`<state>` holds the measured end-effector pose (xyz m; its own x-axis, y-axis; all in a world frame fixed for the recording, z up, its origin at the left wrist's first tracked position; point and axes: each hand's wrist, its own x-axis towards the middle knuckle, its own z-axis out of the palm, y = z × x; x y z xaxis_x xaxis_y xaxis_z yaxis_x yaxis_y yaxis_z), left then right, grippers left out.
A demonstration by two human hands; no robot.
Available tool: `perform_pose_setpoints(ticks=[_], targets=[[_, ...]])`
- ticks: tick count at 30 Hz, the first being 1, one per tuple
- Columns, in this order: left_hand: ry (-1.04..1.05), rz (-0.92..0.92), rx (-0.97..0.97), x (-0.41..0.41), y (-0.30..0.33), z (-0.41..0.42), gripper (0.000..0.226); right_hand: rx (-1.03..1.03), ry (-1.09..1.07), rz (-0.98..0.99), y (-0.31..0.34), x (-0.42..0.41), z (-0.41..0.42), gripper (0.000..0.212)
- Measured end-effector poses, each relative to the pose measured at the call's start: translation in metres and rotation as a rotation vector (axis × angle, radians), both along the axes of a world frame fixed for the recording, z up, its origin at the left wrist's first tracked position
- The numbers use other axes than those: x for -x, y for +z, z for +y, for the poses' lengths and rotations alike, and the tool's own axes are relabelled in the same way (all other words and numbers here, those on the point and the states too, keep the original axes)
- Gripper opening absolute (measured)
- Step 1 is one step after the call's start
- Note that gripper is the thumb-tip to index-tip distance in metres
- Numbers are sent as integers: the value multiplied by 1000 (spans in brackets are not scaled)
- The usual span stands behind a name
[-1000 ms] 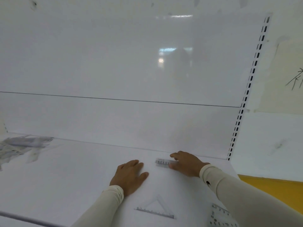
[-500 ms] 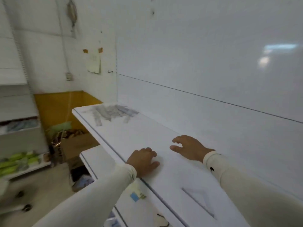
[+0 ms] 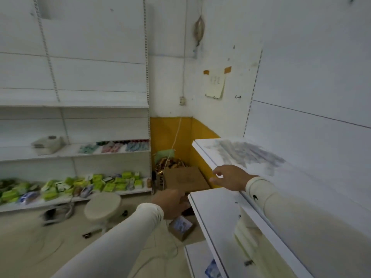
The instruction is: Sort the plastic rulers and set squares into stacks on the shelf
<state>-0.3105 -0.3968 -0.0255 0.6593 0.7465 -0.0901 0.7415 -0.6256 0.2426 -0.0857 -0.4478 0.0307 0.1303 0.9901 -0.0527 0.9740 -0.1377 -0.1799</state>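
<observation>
Right hand (image 3: 230,180) empty, fingers loose, near ruler pile (image 3: 247,153) on shelf (image 3: 202,151); left hand (image 3: 170,203) empty. Risk: careless reach scatters pile off edge.

place: small shop | evidence: slotted wall shelving (image 3: 80,153) — rows of packaged goods (image 3: 96,184)
</observation>
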Motion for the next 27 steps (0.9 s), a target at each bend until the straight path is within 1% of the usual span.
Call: perform_pose_setpoints(ticks=[6, 9, 13, 19, 21, 25, 27], targets=[[94, 31, -36, 42, 2, 111, 43, 24, 64, 35, -9, 44, 118, 50], [101, 33, -30, 51, -2, 153, 46, 49, 77, 64, -11, 50, 170, 53], [136, 46, -12, 48, -8, 218, 49, 48, 120, 52, -14, 49, 245, 51], [165, 66, -20, 16, -11, 334, 42, 20, 171, 13, -26, 17, 372, 51], [167, 68, -40, -1, -10, 381, 40, 13, 169, 36, -21, -3, 415, 52], [162, 41, -7, -40, 7, 463, 43, -2, 150, 93, -5, -47, 488, 52], [108, 46, -22, -62, 12, 497, 39, -10, 119, 100, -3, -70, 514, 55]])
